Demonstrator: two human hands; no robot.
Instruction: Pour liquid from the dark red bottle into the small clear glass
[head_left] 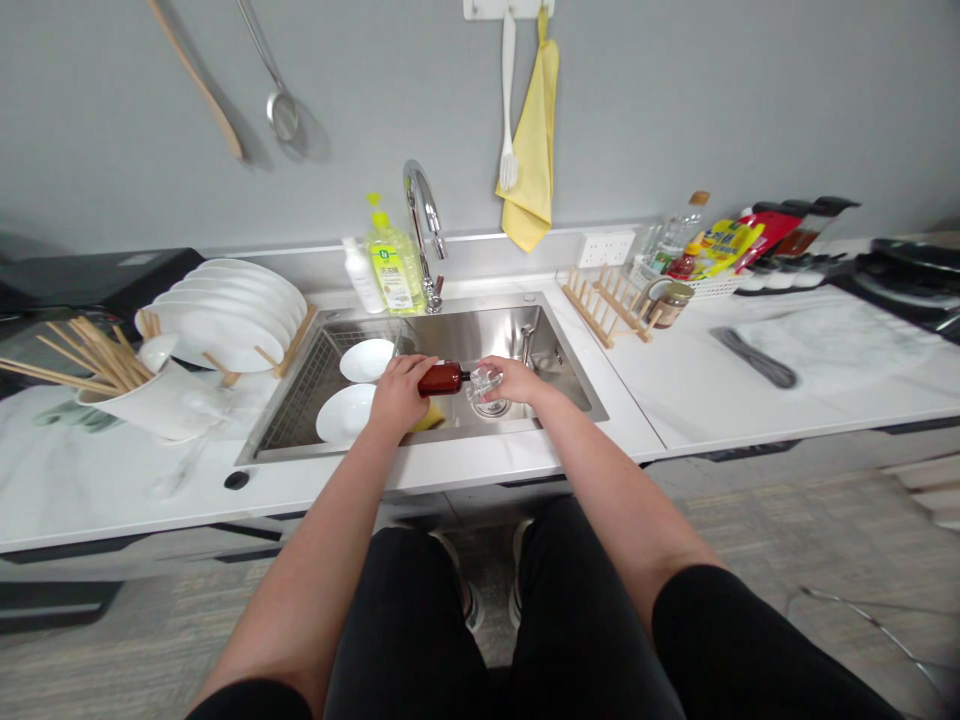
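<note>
Amber bottle: reddish-brown, slim dark neck; the bottle (441, 378) is over the sink (600, 408), between the two hands.
Bottle long axis: runs left to right, close to level as seen from above; base end toward the left hand (402, 396), neck toward the right hand (513, 380).
Neck vs glass: dark neck tip is right at the near side of the clear glass (484, 383); touching, inside the mouth or just in front, cannot tell.
Nearer hand: left for the bottle body, right for the neck tip and glass.
Left hand: curled round the bottle's base end, gripping from above; far fingers hidden behind and under it.
Right hand: fingers wrapped on the glass from its right side, pinching it; the glass covers some fingertips.
Below the hands: steel drain (492, 408) under the glass, partly covered by it; yellow cloth or sponge (430, 418) by the left wrist, mostly hidden, type unclear.
Left of the hands: two white bowls in the sink, upper bowl (366, 360) and lower bowl (345, 414), both near the left hand; lower one partly behind the forearm.
Behind: faucet (424, 215) on the table (480, 474), dish soap bottle (394, 262) beside it.
Hard to make out: bottle contents, any liquid in the glass, glass rim tilt; transparent edges blend into steel.
Cut off: both upper arms at the bottom edge.
</note>
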